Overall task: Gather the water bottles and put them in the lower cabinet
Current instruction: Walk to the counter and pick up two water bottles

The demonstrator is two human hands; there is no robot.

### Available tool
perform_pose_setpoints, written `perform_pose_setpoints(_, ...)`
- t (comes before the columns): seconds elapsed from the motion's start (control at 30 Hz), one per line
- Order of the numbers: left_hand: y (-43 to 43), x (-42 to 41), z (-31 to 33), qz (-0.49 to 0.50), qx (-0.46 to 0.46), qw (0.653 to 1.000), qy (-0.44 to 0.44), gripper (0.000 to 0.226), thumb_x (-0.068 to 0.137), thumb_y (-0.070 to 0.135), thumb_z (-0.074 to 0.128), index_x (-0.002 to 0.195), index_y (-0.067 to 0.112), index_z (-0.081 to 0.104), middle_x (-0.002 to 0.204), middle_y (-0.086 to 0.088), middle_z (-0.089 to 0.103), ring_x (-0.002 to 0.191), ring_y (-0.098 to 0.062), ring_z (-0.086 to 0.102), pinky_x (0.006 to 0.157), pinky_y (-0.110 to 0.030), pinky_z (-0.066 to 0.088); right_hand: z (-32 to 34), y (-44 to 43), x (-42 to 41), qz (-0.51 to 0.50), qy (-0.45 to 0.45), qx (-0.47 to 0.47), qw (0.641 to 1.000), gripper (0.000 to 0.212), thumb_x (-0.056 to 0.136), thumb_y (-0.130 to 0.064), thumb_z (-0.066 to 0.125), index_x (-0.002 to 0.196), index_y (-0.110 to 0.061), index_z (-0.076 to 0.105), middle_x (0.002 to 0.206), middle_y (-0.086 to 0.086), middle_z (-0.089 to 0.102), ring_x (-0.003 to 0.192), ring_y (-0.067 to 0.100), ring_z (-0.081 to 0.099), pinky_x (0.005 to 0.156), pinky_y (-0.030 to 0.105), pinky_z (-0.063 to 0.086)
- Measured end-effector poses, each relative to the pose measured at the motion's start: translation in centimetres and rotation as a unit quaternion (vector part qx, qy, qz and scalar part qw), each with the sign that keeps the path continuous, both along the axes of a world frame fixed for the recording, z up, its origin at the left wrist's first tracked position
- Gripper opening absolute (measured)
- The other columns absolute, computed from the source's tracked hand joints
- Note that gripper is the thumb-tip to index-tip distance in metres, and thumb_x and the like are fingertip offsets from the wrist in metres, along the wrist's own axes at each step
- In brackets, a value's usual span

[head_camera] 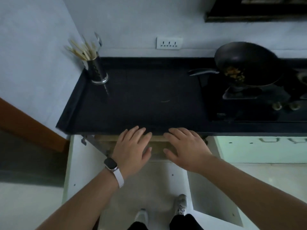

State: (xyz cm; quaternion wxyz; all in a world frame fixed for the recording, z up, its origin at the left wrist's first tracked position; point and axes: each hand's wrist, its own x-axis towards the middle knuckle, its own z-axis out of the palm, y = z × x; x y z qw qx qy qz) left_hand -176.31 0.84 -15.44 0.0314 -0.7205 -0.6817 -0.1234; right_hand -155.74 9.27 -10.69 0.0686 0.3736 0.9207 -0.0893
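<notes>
Both my hands hover flat at the counter (141, 103) front edge, left hand (132, 146) and right hand (186, 146) with fingers spread, holding nothing. Lower cabinet (157, 146) beneath, both doors swung wide, left door (73, 163) and right door (214, 193); interior dim, no bottles visible to me.

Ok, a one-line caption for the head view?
Both hands open, empty, over open lower cabinet doors; no bottles visible on counter.
</notes>
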Motion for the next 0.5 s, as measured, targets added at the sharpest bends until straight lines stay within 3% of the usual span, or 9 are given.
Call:
perform_pose_setpoints(0.17,0.5,-0.3,3.2,-0.068,0.037,0.997,-0.001,0.049,0.092,0.043,0.046,0.128,0.018,0.068,0.132,-0.007,0.067,0.126,-0.032,0.06,0.103,-0.053,0.047,4.3,-2.7,1.3,-0.079,0.029,0.058,0.995,0.06,0.089,-0.058,0.036,0.134,-0.024,0.056,0.135,0.0,0.059,0.125,0.027,0.055,0.102,0.044,0.044)
perform_pose_setpoints(0.4,1.0,-0.1,5.4,-0.198,0.072,0.978,-0.005,0.048,0.092,0.045,0.047,0.127,0.02,0.069,0.13,-0.005,0.068,0.125,-0.028,0.061,0.104,-0.048,0.047,7.0,-7.5,3.5,-0.192,0.02,0.098,0.976,0.058,0.096,-0.06,0.03,0.147,-0.033,0.039,0.151,-0.008,0.04,0.141,0.02,0.033,0.114,0.039,0.028)
perform_pose_setpoints(0.5,1.5,1.6,5.9,-0.251,0.083,0.964,-0.016,0.047,0.092,0.045,0.048,0.126,0.02,0.07,0.128,-0.005,0.069,0.123,-0.028,0.063,0.102,-0.048,0.048,7.6,-9.5,5.2,-0.24,0.026,0.113,0.964,0.061,0.094,-0.061,0.024,0.146,-0.033,0.039,0.151,-0.007,0.041,0.141,0.022,0.034,0.113,0.041,0.03)
